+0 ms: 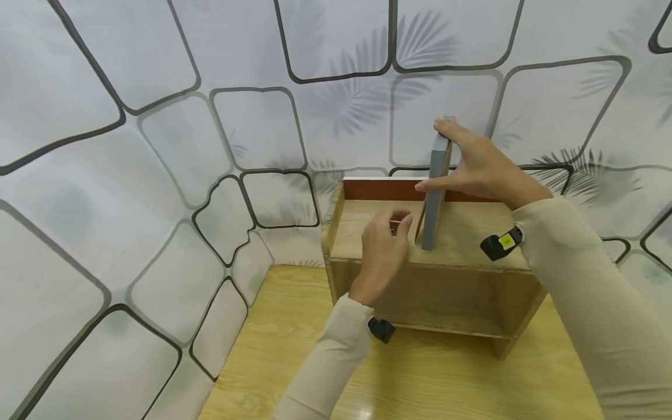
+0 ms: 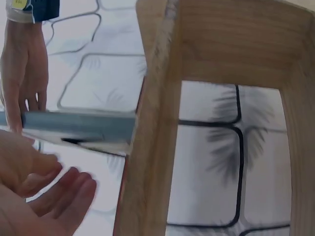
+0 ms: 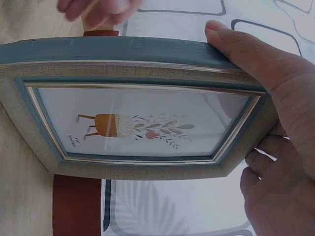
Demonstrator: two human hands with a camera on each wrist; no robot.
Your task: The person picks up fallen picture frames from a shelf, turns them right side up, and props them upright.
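The right hand (image 1: 480, 166) is gripping the upper end of a picture frame (image 1: 435, 195), its thumb lying along the near edge and its other fingers reaching over to the far one. The left hand (image 1: 382, 245) is hovering just beside the frame, on its left; its fingers are curling loosely, apparently holding nothing and not touching the frame. The frame is standing upright between the hands, its long axis running roughly up and down, its lower end seeming to rest on the top of a wooden shelf (image 1: 464, 242). Its printed picture (image 3: 138, 125) is facing right, so its back is turning toward the left hand. A red-brown strip (image 1: 380, 189) is running along the shelf's rear edge. The shelf is standing on a wood-grained desk (image 1: 294, 321), and a patterned wall (image 1: 352, 41) is rising behind.
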